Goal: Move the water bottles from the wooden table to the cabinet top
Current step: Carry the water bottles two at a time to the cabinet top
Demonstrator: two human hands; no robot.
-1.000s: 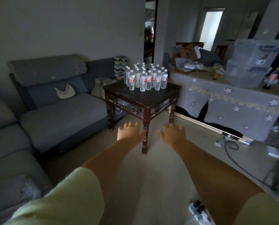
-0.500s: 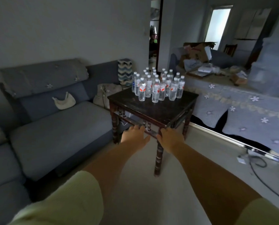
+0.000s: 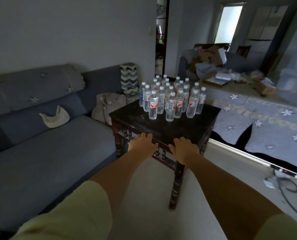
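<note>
the sofa (image 3: 45, 135) runs along the left of the wooden table (image 3: 163, 125), and the long cabinet (image 3: 258, 115) under its flowered cloth sits just to the table's right, so you have only a short carry across. a tan bag (image 3: 108, 106) slumps against the sofa's end beside the table's far left corner, out of your path. the table stands corner-on to you, which is likely why both arms go out straight over its near edge. your left hand (image 3: 141, 144) and right hand (image 3: 183, 148) are side by side there, palms down, fingers loose and spread, holding nothing; whether they touch the wood or hover just above it you cannot tell from here. the water bottles (image 3: 172, 99) are all on the table, bunched upright on its far half, touching or nearly so, well beyond your fingertips. they are small clear plastic bottles with white caps, most with red and white labels, one at the far left with a blue one. none has reached the cabinet, so the job looks unstarted.
</note>
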